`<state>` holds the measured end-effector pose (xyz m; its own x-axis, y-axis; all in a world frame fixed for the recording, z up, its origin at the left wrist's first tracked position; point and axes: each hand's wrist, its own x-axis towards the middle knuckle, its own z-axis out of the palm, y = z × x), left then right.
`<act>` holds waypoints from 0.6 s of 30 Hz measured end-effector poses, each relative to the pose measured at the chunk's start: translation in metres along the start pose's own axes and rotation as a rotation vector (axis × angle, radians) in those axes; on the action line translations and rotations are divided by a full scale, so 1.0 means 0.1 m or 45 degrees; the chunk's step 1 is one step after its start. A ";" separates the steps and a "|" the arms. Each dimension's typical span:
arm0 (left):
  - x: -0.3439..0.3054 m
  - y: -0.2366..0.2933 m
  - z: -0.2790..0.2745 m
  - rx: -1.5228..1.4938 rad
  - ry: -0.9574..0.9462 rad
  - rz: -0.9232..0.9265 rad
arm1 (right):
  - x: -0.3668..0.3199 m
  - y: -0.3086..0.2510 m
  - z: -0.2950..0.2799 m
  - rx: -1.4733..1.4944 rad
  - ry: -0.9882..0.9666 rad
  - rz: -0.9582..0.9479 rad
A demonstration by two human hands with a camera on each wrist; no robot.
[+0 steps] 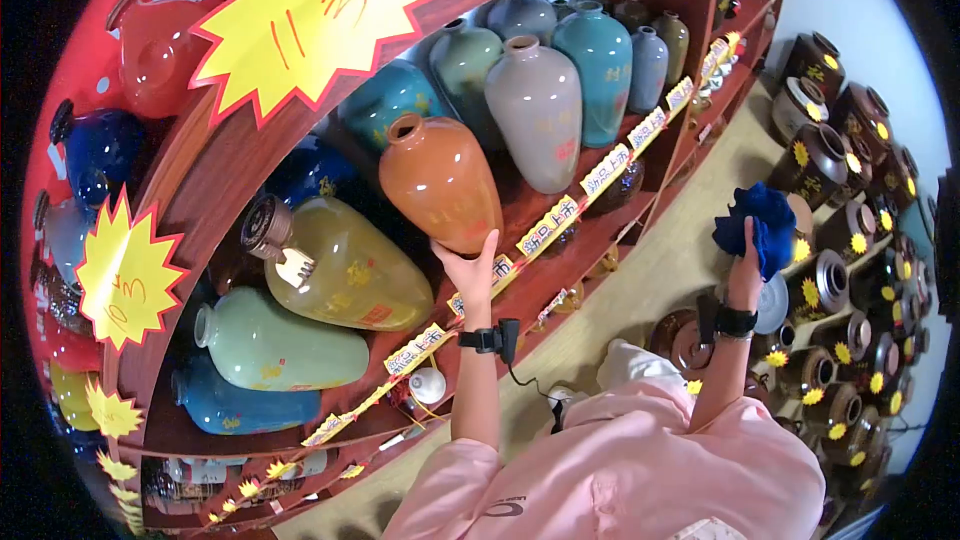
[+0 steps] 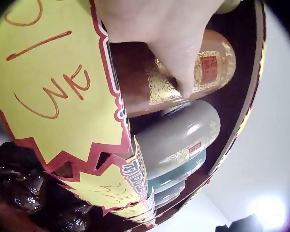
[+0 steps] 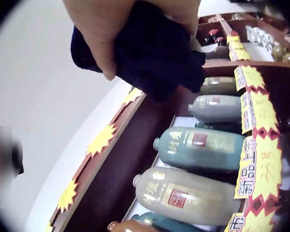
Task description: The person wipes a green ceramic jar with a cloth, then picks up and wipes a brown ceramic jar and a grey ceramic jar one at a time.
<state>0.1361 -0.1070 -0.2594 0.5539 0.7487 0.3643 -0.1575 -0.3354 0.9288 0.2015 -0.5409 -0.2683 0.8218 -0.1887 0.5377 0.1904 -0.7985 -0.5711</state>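
Note:
My left hand grips the lower end of an orange glazed jar on the shelf, its thumb and fingers spread around the base. In the left wrist view, the thumb presses on the jar's side beside gold lettering and a red seal. The other fingers are hidden there. Out to the right, my right hand holds a bunched dark blue cloth, away from the shelf. Seen from the right wrist, the cloth hangs crumpled from the curled fingers. A grey jar stands just right of the orange one.
Green, blue and olive jars crowd the curved wooden shelf on the left. Yellow labels line its front edge, and a large price star hangs above. Dark brown jars fill the floor to the right.

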 end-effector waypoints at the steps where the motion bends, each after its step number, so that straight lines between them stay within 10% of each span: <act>1: -0.01 0.00 0.00 0.014 0.005 -0.005 | 0.00 0.01 -0.07 0.015 0.008 0.037; 8: 0.00 -0.04 0.00 -0.048 0.004 0.022 | 0.13 0.03 0.06 0.025 0.048 -0.076; 18: -0.03 0.04 -0.01 0.080 0.038 -0.001 | 0.83 -0.94 0.50 1.143 0.021 0.127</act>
<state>0.1325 -0.1101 -0.2570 0.5290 0.7654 0.3665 -0.1048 -0.3697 0.9232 0.2783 -0.4530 -0.2010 0.8504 -0.2468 0.4647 0.4719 -0.0328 -0.8810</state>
